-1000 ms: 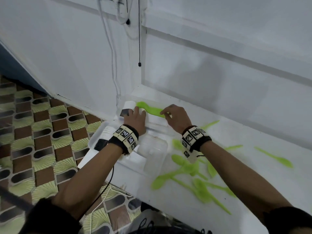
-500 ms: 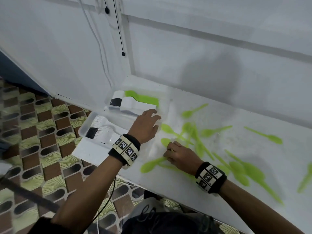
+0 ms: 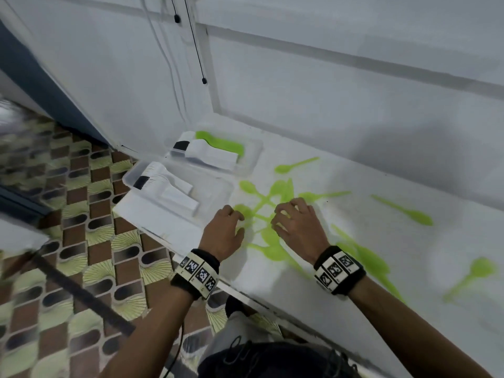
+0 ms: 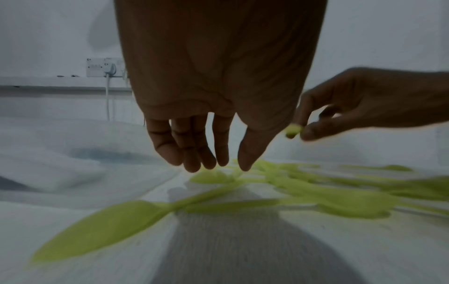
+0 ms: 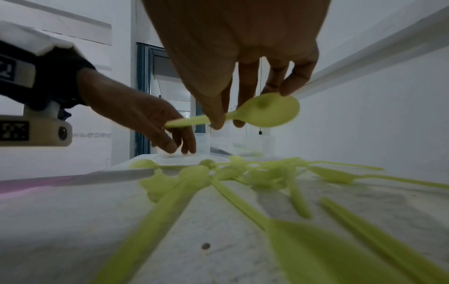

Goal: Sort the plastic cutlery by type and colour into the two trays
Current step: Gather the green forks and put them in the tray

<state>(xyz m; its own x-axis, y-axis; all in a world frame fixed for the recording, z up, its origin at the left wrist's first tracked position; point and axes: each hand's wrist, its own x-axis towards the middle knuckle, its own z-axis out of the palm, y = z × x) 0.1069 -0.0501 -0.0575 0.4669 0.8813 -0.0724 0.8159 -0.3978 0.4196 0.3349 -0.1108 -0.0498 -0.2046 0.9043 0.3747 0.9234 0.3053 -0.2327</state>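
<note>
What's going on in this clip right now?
A person is sorting plastic cutlery on a white counter. The right hand pinches a green spoon lifted off the loose green pile. The left hand hovers open beside it, holding nothing. Two clear trays at the left already hold white cutlery, the far one also green pieces.

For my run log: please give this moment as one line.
right hand: pinches green spoon | left hand: open, over loose spoons | trays: partly filled

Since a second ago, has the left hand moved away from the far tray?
Yes. The left hand has left the far tray and come toward the table's near edge, now over the loose green spoons beside the near tray.
</note>
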